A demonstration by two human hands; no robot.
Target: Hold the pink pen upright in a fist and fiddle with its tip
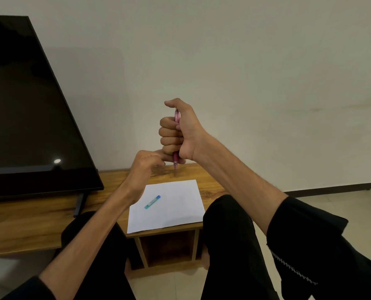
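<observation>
A slim pink translucent plastic pen (176, 146) stands upright, tip down, gripped in the fist of the right hand (180, 132) above the worktop (106, 180).

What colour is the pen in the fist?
Pink, translucent; the pen shows in the head view, gripped by the right hand.

glossy plastic pen (176, 135), matt paper (175, 204), wood table (28, 224)

Pen (176, 135) barrel mostly inside fist
</observation>
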